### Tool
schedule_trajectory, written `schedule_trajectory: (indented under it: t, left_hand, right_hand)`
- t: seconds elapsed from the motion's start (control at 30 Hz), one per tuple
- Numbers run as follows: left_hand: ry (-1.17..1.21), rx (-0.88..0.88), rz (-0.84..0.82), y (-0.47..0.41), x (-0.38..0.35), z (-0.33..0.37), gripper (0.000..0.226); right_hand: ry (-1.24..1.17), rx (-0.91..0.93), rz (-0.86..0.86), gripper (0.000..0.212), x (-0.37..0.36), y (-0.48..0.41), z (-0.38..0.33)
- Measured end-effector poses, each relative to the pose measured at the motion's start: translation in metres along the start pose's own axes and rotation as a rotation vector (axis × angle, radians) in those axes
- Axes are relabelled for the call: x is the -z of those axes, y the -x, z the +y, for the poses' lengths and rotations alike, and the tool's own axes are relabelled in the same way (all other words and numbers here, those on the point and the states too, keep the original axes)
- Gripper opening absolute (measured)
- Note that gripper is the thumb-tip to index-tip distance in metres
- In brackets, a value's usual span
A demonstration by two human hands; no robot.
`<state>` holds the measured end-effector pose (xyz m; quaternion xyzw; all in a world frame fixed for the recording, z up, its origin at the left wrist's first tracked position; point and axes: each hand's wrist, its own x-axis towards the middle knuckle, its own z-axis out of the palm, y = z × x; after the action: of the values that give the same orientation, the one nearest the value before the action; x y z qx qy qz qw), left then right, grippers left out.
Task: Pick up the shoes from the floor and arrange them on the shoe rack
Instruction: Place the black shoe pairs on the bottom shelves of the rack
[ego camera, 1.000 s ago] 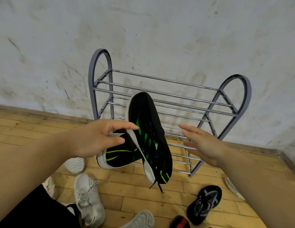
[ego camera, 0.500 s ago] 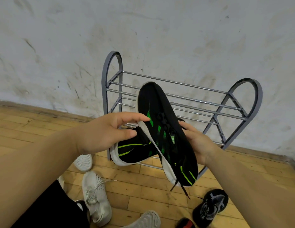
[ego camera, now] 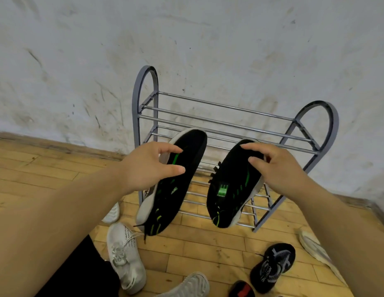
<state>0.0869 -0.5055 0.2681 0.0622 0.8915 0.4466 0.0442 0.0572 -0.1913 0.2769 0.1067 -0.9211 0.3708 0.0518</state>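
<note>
Shoes, black knit with green stripes and pale soles: one was gripped in the left hand (ego camera: 148, 168), the other (ego camera: 234, 187) in the right hand (ego camera: 279, 168), fingers closed on each, both hanging toe-down in front of the shoe rack (ego camera: 229, 123). Step in hand judged as carrying the pair to the rack. Next move would call for levelling them onto its thin, smooth metal rods. More shoes, including a white knit sneaker (ego camera: 125, 257), lay on the wooden floor (ego camera: 47, 168).

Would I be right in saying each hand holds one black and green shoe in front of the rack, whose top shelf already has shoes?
Not quite: the head view shows the rack's top shelf bare. Left hand and right hand each hold a black and green shoe.
</note>
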Motion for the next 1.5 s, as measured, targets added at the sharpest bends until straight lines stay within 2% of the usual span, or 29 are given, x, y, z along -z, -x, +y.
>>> schedule_trajectory:
  t: [0.2,0.3,0.47,0.63,0.9,1.03,1.1,1.27,1.4,1.5]
  left_hand:
    - [0.003,-0.023,-0.038,-0.009,-0.036,0.016,0.088]
    - [0.020,-0.084,0.016,-0.014,-0.053,0.025,0.098]
    - [0.140,-0.160,0.140,-0.025,-0.065,0.039,0.098]
    - [0.132,-0.163,0.251,-0.036,-0.069,0.048,0.086]
    - [0.362,-0.031,0.501,-0.058,-0.075,0.051,0.086]
    - [0.496,0.021,0.550,-0.066,-0.071,0.046,0.089]
    - [0.499,0.026,0.547,-0.067,-0.071,0.044,0.089]
    - [0.512,0.037,0.516,-0.065,-0.058,0.038,0.086]
    - [0.473,0.018,0.458,-0.062,-0.040,0.029,0.093]
    - [0.608,0.029,0.361,-0.061,-0.030,0.026,0.095]
  right_hand:
    - [-0.351,-0.052,-0.119,0.038,0.009,0.007,-0.007]
    - [-0.542,-0.106,-0.130,0.038,0.005,0.005,-0.011]
    - [-0.768,-0.195,-0.073,0.038,0.000,-0.001,-0.008]
    - [-0.883,-0.206,-0.038,0.041,-0.004,-0.004,-0.007]
    - [-0.636,-0.100,-0.253,0.075,-0.012,0.016,-0.005]
    - [-0.515,-0.048,-0.348,0.092,-0.028,0.028,-0.011]
    - [-0.499,-0.026,-0.311,0.091,-0.033,0.030,-0.011]
    - [-0.611,-0.120,-0.158,0.073,-0.018,0.024,-0.001]
    - [-0.501,-0.121,-0.020,0.063,0.000,0.022,0.008]
    - [-0.401,-0.129,0.081,0.062,0.004,0.022,0.010]
